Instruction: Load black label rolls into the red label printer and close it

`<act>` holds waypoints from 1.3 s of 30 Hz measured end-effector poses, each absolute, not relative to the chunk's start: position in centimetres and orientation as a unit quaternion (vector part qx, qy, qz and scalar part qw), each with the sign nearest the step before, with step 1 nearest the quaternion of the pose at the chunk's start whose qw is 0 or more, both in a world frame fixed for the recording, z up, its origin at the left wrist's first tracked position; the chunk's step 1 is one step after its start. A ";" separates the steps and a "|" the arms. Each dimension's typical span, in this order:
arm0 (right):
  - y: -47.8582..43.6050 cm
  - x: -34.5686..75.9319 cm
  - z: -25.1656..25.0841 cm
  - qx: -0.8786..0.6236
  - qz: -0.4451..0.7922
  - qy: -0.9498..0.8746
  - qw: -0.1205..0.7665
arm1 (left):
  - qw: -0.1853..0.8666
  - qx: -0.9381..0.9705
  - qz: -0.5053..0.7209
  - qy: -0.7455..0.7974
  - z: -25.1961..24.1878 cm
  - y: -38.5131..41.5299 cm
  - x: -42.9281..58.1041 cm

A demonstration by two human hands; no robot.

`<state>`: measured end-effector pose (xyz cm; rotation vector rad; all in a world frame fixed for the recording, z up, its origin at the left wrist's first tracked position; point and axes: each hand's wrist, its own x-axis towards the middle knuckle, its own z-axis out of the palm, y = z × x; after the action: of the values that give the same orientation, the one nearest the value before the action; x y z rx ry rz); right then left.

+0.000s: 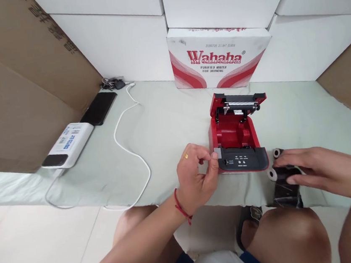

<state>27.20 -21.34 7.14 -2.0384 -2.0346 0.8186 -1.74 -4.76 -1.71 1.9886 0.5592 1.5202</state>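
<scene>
A small red and black printer (238, 141) sits on a pale green cloth (162, 124) with its lid swung open and its paper bay empty. My left hand (196, 175) is curled at the printer's front left corner, thumb and forefinger pinched on the grey corner tab. My right hand (296, 168) lies over a black packet (285, 186) to the right of the printer, fingers pressing on it. Two white paper rolls (274, 164) stick out at the fingertips.
A white Wahaha water carton (217, 57) stands behind the printer against stacked white boxes. At left lie a white power bank (69, 144), a black phone (99, 108), keys (111, 84) and a looping white cable (131, 149). Brown cardboard (14, 82) leans at far left.
</scene>
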 end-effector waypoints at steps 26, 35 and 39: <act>-11.6 19.6 10.9 -0.694 -0.054 -0.653 0.298 | 0.083 0.888 0.451 0.031 -2.6 -7.3 -1.5; -11.2 21.3 8.2 -0.709 -0.076 -0.672 0.201 | 0.067 0.851 0.520 0.008 -1.8 -8.2 -1.9; -14.2 20.1 9.2 -0.697 -0.085 -0.687 0.184 | 0.050 0.837 0.545 0.001 -1.5 -8.2 -2.5</act>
<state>20.14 -14.19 9.21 -1.9666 -1.9381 -0.2383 -2.46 -8.21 -1.46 2.5491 0.0037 1.6583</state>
